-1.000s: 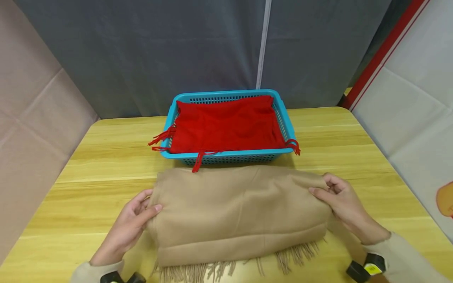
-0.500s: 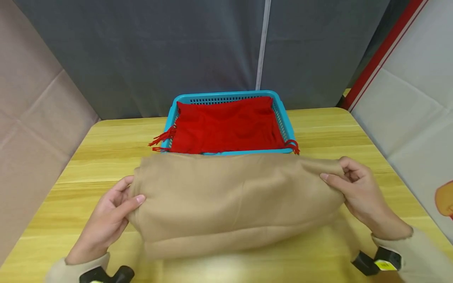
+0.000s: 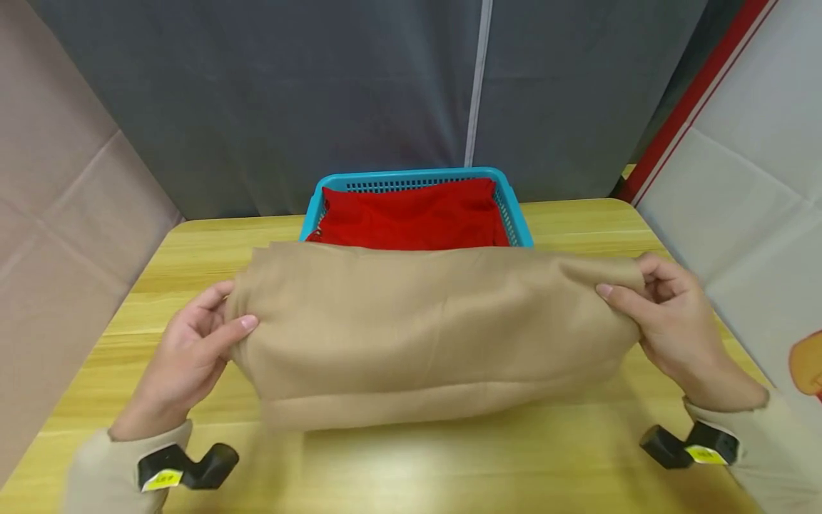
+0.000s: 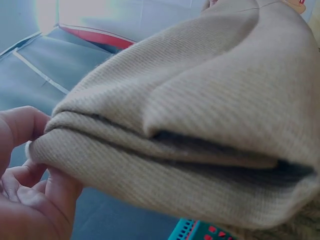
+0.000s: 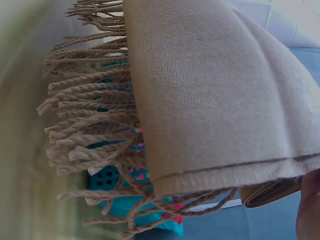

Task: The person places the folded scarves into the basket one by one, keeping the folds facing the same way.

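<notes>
Wool-like cloth, soft and limp, is what I have between my hands: a folded beige scarf [image 3: 430, 328] lifted above the bench [image 3: 642, 235], hanging just in front of the blue basket [image 3: 514, 214]. My left hand [image 3: 186, 364] pinches its left end, thumb on top and fingers curled underneath; my right hand [image 3: 674, 321] pinches the right end the same way. I judge it light but floppy, sagging in the middle, so the folded ends are the place to hold or the layers will slide apart. The left wrist view shows a fine ribbed weave in stacked folds; the right wrist view shows twisted fringe [image 5: 90, 130] dangling loose. A red scarf [image 3: 411, 221] lies in the perforated plastic basket.
</notes>
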A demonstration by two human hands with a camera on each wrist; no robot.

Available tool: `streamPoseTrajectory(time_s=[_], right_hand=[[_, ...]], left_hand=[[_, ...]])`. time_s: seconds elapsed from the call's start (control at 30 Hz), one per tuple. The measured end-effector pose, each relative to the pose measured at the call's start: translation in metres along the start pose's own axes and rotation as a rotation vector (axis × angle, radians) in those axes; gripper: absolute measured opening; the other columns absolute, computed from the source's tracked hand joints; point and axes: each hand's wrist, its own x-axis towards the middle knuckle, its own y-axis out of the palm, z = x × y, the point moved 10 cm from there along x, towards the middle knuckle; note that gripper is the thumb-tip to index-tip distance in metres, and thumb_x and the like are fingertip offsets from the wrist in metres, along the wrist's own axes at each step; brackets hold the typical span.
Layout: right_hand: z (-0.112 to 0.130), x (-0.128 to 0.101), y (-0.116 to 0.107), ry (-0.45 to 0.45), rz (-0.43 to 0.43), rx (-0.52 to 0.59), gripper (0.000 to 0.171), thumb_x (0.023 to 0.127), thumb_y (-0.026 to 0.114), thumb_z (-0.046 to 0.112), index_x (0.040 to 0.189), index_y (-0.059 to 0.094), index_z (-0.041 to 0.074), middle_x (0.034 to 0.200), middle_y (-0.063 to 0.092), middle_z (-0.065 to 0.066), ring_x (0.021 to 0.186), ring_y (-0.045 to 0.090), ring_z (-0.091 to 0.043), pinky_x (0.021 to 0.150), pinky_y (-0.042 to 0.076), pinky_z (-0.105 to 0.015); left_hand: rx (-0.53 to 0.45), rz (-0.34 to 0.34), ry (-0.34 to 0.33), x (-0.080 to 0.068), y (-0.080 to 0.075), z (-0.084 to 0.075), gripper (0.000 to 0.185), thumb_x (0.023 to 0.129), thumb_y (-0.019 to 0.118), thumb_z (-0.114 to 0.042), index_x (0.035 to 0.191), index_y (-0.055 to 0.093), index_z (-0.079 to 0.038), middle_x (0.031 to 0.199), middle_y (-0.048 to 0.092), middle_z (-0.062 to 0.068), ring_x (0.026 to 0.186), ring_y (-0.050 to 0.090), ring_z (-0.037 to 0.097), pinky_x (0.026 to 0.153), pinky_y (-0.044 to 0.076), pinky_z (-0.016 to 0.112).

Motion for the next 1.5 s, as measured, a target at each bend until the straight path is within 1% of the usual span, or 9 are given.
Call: streamPoseTrajectory(time_s=[0.13,0.27,0.37,0.43,0.63,0.87,1.1,1.23,1.5], right_hand=[[0.007,0.012,-0.002,-0.038,-0.036,0.009,0.021,0.074,0.043,-0.031,0.079,0.055,-0.014,0.071,0.059,-0.015,0.062,0.060,-0.020,0.050,0.049,-0.024],[0.013,0.024,-0.002,-0.071,-0.059,-0.053,0.012,0.073,0.053,-0.024,0.078,0.056,-0.014,0.070,0.059,-0.016,0.062,0.060,-0.021,0.050,0.049,-0.024],[0.014,0.033,-0.002,-0.071,-0.057,-0.059,0.012,0.072,0.055,-0.023,0.077,0.055,-0.013,0.071,0.060,-0.016,0.063,0.061,-0.020,0.051,0.050,-0.023],[0.011,0.038,-0.003,-0.062,-0.054,-0.038,0.014,0.072,0.052,-0.026,0.077,0.054,-0.013,0.072,0.061,-0.016,0.063,0.061,-0.020,0.052,0.050,-0.023],[0.002,0.055,-0.006,-0.010,-0.059,-0.034,0.015,0.074,0.050,-0.026,0.077,0.054,-0.011,0.070,0.060,-0.014,0.061,0.059,-0.018,0.053,0.050,-0.023],[-0.011,0.083,-0.015,0.119,-0.129,-0.073,0.011,0.076,0.058,-0.015,0.076,0.056,-0.005,0.066,0.058,-0.010,0.057,0.059,-0.017,0.049,0.050,-0.022],[-0.026,0.105,-0.025,0.238,-0.168,-0.038,0.010,0.075,0.063,-0.010,0.077,0.056,-0.003,0.068,0.060,-0.011,0.056,0.061,-0.019,0.047,0.050,-0.025],[-0.034,0.116,-0.028,0.267,-0.164,-0.036,0.010,0.075,0.064,-0.009,0.077,0.056,-0.003,0.068,0.060,-0.011,0.056,0.061,-0.019,0.047,0.050,-0.026],[-0.054,0.136,-0.039,0.271,-0.199,-0.069,0.012,0.073,0.066,-0.009,0.072,0.057,0.000,0.063,0.060,-0.008,0.054,0.060,-0.016,0.045,0.049,-0.024]], left_hand=[[0.007,-0.004,0.008,0.012,-0.001,-0.009,0.037,0.085,0.034,0.021,0.117,0.044,0.006,0.098,0.058,0.013,0.080,0.062,0.020,0.064,0.052,0.028],[0.026,-0.017,0.009,0.023,-0.002,-0.015,0.035,0.085,0.036,0.019,0.117,0.045,0.006,0.096,0.058,0.013,0.076,0.062,0.019,0.063,0.052,0.027],[0.052,-0.032,-0.004,0.031,-0.004,-0.017,0.035,0.086,0.038,0.017,0.117,0.045,0.005,0.097,0.058,0.012,0.077,0.062,0.018,0.063,0.052,0.027],[0.079,-0.049,-0.024,0.036,-0.006,-0.016,0.033,0.086,0.041,0.015,0.117,0.045,0.004,0.098,0.058,0.011,0.077,0.061,0.017,0.063,0.052,0.026],[0.170,-0.099,-0.107,0.054,-0.018,-0.011,0.032,0.087,0.047,0.007,0.117,0.045,-0.001,0.102,0.057,0.009,0.081,0.060,0.016,0.065,0.051,0.025],[0.188,-0.146,-0.147,0.083,-0.029,-0.012,0.027,0.085,0.053,0.004,0.111,0.052,-0.004,0.096,0.061,0.005,0.077,0.059,0.013,0.060,0.051,0.023],[0.234,-0.217,-0.217,0.107,-0.041,-0.005,0.036,0.082,0.060,-0.003,0.116,0.047,-0.002,0.100,0.060,0.003,0.081,0.059,0.012,0.060,0.050,0.023],[0.260,-0.247,-0.261,0.116,-0.049,0.002,0.040,0.082,0.061,-0.006,0.118,0.045,-0.002,0.100,0.060,0.002,0.082,0.059,0.012,0.060,0.050,0.023],[0.296,-0.294,-0.315,0.135,-0.066,0.017,0.042,0.083,0.061,-0.009,0.122,0.045,-0.003,0.098,0.059,0.001,0.081,0.058,0.011,0.061,0.049,0.022]])
